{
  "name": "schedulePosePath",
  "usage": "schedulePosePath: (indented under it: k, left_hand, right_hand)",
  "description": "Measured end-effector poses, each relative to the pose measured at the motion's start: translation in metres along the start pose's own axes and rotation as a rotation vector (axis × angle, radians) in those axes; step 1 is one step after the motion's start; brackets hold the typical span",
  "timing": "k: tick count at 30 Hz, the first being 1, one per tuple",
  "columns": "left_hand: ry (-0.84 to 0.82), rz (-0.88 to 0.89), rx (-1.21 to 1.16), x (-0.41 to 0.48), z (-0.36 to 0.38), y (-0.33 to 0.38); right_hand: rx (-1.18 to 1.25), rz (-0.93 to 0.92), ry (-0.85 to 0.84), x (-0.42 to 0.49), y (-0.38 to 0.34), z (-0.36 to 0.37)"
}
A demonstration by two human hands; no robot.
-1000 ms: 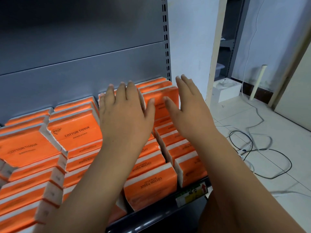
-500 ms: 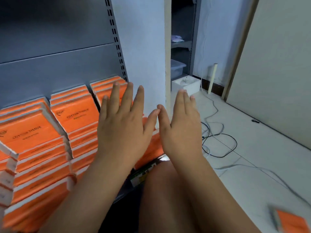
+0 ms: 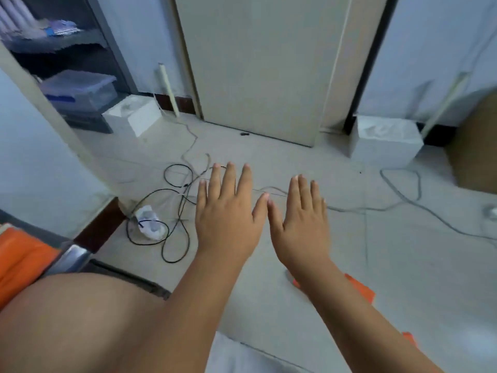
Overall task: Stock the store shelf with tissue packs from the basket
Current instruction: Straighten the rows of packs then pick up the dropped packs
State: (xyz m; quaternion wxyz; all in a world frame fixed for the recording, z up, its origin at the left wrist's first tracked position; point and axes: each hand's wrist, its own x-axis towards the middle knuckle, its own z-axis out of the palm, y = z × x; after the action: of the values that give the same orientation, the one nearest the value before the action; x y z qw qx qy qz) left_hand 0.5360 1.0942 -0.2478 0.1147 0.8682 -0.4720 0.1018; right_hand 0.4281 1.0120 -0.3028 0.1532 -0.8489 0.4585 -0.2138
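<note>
Head view, left hand (image 3: 226,219), right hand (image 3: 301,227) flat, empty

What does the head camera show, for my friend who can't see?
The left hand and right hand hover open and empty above a pale floor strewn with cables. Orange tissue packs show at the left edge and by the right forearm.

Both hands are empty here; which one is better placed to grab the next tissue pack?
Right, probably. The right hand is open and nearest the blurred orange packs on the floor beside its forearm; the left hand, also open, is farther off.
</note>
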Motion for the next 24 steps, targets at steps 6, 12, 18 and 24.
schedulePosePath:
  k: [6,12,18,24]
  left_hand:
    - [-0.284,0.182,0.020,-0.009,0.101,0.062]
    - [-0.610,0.282,0.091,-0.031,0.180,0.089]
    - [-0.857,0.369,0.143,-0.060,0.252,0.104]
    - [-0.929,0.451,0.101,-0.066,0.290,0.132]
  right_hand:
    - [-0.156,0.299,-0.175,-0.049,0.140,0.030]
    - [-0.192,0.543,-0.336,-0.107,0.236,0.067]
    - [-0.219,0.743,-0.457,-0.147,0.298,0.103]
    - [-0.309,1.002,-0.492,-0.174,0.331,0.134]
